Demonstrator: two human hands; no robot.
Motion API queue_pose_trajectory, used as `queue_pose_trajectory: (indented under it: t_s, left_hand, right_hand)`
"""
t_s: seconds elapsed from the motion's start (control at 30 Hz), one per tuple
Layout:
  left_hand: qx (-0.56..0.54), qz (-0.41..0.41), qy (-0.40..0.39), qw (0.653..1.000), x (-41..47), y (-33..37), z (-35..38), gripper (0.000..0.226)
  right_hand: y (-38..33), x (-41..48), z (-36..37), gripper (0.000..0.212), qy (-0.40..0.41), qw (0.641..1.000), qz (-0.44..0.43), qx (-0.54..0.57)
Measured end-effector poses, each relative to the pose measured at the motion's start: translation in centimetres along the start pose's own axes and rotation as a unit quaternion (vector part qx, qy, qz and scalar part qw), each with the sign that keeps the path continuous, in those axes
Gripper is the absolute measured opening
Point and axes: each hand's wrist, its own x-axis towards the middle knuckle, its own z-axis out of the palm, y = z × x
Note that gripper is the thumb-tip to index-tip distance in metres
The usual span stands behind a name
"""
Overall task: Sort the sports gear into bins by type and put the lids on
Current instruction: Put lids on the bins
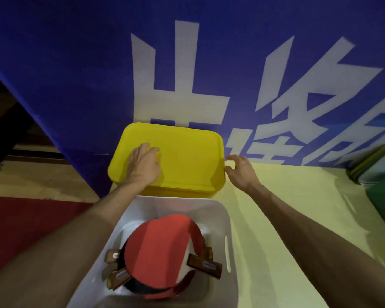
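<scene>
Nearest the viewer, a white rectangular plastic bin (228, 221) holds red-faced table-tennis bats with brown wooden handles (160, 252) and has no lid on it. Just beyond its far rim stands a yellow rectangular plastic bin (182, 192) bearing a yellow rectangular plastic lid (189, 156). Left hand (142, 163): palm down, fingers straight and spread on the lid's left half. Right hand (240, 170): at the lid's right edge, thumb and forefinger curled and apparently nipping the rim. Step in hand, as judged: seating this lid. To do it well, hold the left side down, line the right edge up over the bin wall, then press round each corner until the rim sits level; a tilted lid would likely spring off. Farther right, a green container (382, 196). Behind all, a blue banner with white characters (76, 63).
</scene>
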Motion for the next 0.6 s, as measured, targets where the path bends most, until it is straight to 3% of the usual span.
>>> queue_pose_trajectory:
  t_s: [0.1, 0.3, 0.6]
  left_hand:
    - [-0.113, 0.033, -0.016, 0.993, -0.8, 5.2, 0.7, 0.040]
    - [-0.202, 0.059, -0.050, 0.976, -2.7, 19.2, 3.8, 0.033]
    - [-0.246, 0.089, -0.114, 0.958, -7.2, 43.2, 11.6, 0.028]
  right_hand:
    - [2.4, -1.0, -2.6, 0.034, -0.007, 1.000, -0.008, 0.019]
    - [10.3, -2.6, -11.1, 0.027, 0.009, 0.996, -0.010, 0.094]
    - [28.6, -4.8, -25.6, 0.023, 0.037, 0.997, 0.001, 0.072]
